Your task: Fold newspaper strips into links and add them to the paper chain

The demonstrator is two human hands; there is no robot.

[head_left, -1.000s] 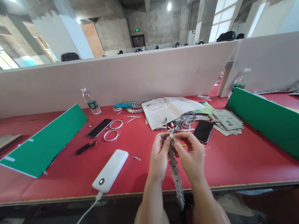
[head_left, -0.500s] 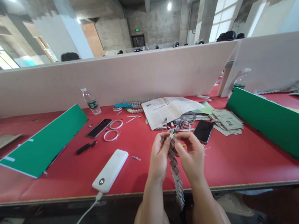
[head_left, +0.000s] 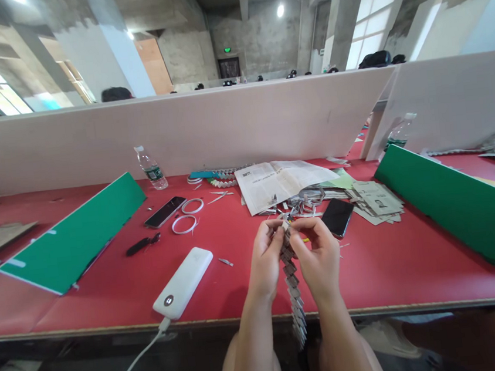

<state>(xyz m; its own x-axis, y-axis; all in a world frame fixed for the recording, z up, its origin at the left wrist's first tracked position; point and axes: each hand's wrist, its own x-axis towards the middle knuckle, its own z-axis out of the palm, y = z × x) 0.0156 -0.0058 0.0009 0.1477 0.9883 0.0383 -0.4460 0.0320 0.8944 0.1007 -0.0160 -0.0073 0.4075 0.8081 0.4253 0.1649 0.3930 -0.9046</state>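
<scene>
A zigzag chain of folded paper hangs down between my forearms, past the table's front edge. My left hand pinches its upper end between thumb and fingers. Facing it, my right hand is closed at the same end, thumb and forefinger touching the top link. The exact grip of the right fingertips is partly hidden. Just beyond my hands lies a pile of folded paper strips, partly under a newspaper sheet. A black phone rests beside my right hand.
On the red table lie a white power bank with a cable, another phone, tape rolls, scissors and printed paper slips. Green boards stand at both sides. A water bottle stands near the partition.
Almost nothing differs. My hands and the paper chain have shifted very slightly to the right, with the same grip.
</scene>
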